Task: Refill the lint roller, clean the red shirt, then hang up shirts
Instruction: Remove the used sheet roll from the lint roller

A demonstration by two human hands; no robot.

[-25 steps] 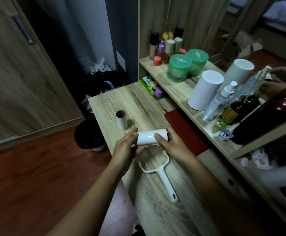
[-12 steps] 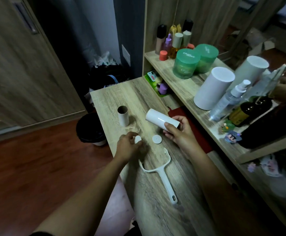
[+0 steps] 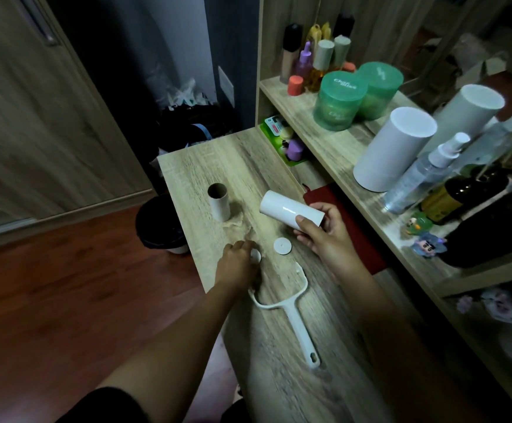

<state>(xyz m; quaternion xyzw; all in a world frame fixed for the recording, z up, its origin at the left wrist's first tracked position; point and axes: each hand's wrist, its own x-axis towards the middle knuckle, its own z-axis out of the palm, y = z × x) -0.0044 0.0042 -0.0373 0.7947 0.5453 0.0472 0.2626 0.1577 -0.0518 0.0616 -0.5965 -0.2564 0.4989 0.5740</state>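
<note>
Right hand (image 3: 325,238): wrapped round white refill roll (image 3: 290,208). Left hand (image 3: 237,265): pinching white end cap (image 3: 256,256) on desk (image 3: 233,166). Second cap (image 3: 282,246), empty handle (image 3: 291,312): lying loose.

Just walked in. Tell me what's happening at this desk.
A person is refilling a lint roller. The right hand grips a white cylindrical refill roll above the wooden desk. The left hand touches a small white round cap on the desk; whether it grips it is unclear. A flat white disc and the bare white plastic roller handle lie nearby. An empty brown cardboard tube stands upright behind.
</note>
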